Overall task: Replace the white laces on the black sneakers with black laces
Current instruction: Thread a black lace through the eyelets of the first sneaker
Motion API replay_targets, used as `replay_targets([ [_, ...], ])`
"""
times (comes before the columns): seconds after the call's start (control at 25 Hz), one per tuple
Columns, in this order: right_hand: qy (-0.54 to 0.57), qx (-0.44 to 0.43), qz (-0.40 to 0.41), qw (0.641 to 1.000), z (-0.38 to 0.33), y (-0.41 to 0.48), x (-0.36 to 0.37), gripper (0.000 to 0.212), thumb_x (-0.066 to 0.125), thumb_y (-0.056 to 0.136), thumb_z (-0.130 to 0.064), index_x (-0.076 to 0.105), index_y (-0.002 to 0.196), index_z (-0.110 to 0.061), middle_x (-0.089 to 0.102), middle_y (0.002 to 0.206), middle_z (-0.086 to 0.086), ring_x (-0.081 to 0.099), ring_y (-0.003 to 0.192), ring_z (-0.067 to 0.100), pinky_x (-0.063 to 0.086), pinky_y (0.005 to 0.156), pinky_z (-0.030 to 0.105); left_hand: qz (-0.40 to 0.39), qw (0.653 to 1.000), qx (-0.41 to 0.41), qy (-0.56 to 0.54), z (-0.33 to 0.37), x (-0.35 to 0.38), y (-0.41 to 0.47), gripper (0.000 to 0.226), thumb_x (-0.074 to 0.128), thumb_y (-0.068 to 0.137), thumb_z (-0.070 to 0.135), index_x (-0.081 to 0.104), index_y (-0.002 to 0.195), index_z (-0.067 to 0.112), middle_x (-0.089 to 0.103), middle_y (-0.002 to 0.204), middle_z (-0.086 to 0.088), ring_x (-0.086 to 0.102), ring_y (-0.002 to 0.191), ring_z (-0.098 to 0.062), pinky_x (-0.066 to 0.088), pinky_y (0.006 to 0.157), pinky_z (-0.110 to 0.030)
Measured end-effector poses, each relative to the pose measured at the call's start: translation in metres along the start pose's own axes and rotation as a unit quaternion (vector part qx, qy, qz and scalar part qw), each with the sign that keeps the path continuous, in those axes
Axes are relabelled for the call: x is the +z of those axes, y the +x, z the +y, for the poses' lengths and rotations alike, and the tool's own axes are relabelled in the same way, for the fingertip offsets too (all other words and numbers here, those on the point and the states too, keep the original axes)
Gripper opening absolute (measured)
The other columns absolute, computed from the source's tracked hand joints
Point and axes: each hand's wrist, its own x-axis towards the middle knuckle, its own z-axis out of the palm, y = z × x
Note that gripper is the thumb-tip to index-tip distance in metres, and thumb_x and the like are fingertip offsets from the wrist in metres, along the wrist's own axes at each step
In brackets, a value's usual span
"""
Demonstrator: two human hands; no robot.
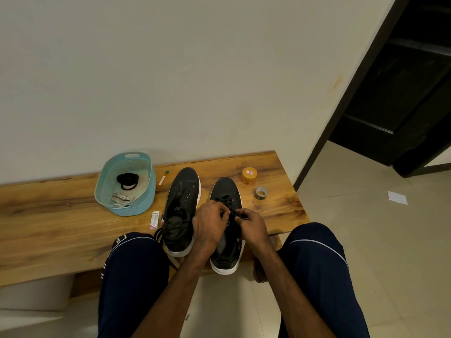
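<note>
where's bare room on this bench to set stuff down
Widest: bare bench left of the blue basket. Smaller strip right of the tape roll. Crowded around the sneakers, where left hand and right hand pinch the black lace.

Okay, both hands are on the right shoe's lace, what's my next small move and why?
Probably draw the black lace snug through the eyelet: left hand and right hand both pinch it over the right sneaker, where the lower rows look laced.
</note>
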Motion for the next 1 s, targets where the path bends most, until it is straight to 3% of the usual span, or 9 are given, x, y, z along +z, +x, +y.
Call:
replay_targets([
  [0.2,0.0,0.004,-0.002,1.0,-0.001,-0.001,-0.001,0.025,0.056,0.094,-0.013,0.071,0.111,-0.023,0.073,0.106,-0.002,0.067,0.098,0.018,0.057,0.088,0.048,-0.001,1.0,0.009,0.016,0.001,0.0,-0.001,0.015,0.062,0.095,0.037,0.07,0.1,0.025,0.064,0.106,0.006,0.059,0.1,-0.012,0.053,0.077,-0.031],
  [0.4,0.019,0.005,-0.013,1.0,0.002,0.001,-0.001,0.022,0.058,0.095,-0.015,0.071,0.112,-0.022,0.072,0.105,-0.003,0.067,0.098,0.017,0.058,0.087,0.043,-0.012,0.999,0.027,0.015,0.001,0.003,-0.003,0.014,0.061,0.096,0.034,0.069,0.103,0.026,0.063,0.109,0.007,0.058,0.101,-0.01,0.041,0.072,-0.022],
  [0.56,0.129,0.032,-0.018,0.991,0.004,0.004,-0.001,0.018,0.056,0.101,-0.028,0.071,0.099,-0.019,0.073,0.094,0.002,0.068,0.088,0.018,0.053,0.068,0.03,-0.014,0.999,0.037,-0.026,-0.004,0.004,-0.003,0.015,0.065,0.093,0.034,0.069,0.105,0.026,0.064,0.108,0.008,0.057,0.103,-0.01,0.048,0.081,-0.026],
  [0.64,0.119,0.036,-0.001,0.992,0.002,0.009,0.002,0.013,0.059,0.099,-0.019,0.07,0.093,-0.014,0.072,0.092,0.007,0.067,0.085,0.023,0.052,0.068,0.032,-0.014,0.998,0.033,-0.045,-0.009,0.002,-0.005,0.028,0.07,0.089,0.037,0.063,0.115,0.027,0.063,0.113,0.008,0.055,0.11,-0.011,0.049,0.089,-0.029],
  [0.76,0.061,-0.007,0.035,0.997,-0.005,0.013,0.005,0.011,0.058,0.095,-0.005,0.064,0.087,-0.01,0.067,0.089,0.005,0.062,0.088,0.022,0.048,0.071,0.027,-0.003,1.0,0.019,-0.003,-0.025,-0.003,-0.009,0.066,0.075,0.079,0.051,0.046,0.135,0.029,0.05,0.135,0.005,0.044,0.126,-0.016,0.043,0.104,-0.037],
  [0.84,0.099,-0.011,0.077,0.992,-0.014,0.008,0.004,0.012,0.051,0.098,-0.006,0.059,0.092,-0.011,0.066,0.094,0.006,0.062,0.092,0.022,0.047,0.074,0.029,0.0,1.0,-0.008,0.029,-0.034,-0.005,-0.01,0.083,0.073,0.074,0.063,0.038,0.141,0.028,0.041,0.144,0.002,0.037,0.135,-0.019,0.037,0.109,-0.041],
  [0.92,0.327,0.003,0.07,0.943,-0.028,0.0,-0.011,0.016,0.042,0.103,-0.007,0.054,0.096,-0.014,0.068,0.09,0.007,0.066,0.088,0.023,0.051,0.081,0.037,0.001,0.998,-0.026,0.051,-0.038,-0.005,-0.012,0.092,0.069,0.073,0.07,0.033,0.145,0.026,0.038,0.147,0.0,0.034,0.138,-0.021,0.033,0.111,-0.043],
  [1.0,0.553,-0.038,0.015,0.832,-0.043,-0.003,-0.043,0.016,0.042,0.103,-0.009,0.053,0.094,-0.016,0.064,0.076,0.004,0.064,0.068,0.017,0.058,0.076,0.037,0.001,0.997,-0.031,0.067,-0.039,-0.003,-0.013,0.093,0.066,0.074,0.072,0.032,0.146,0.025,0.038,0.148,-0.001,0.035,0.138,-0.021,0.034,0.11,-0.044],
])
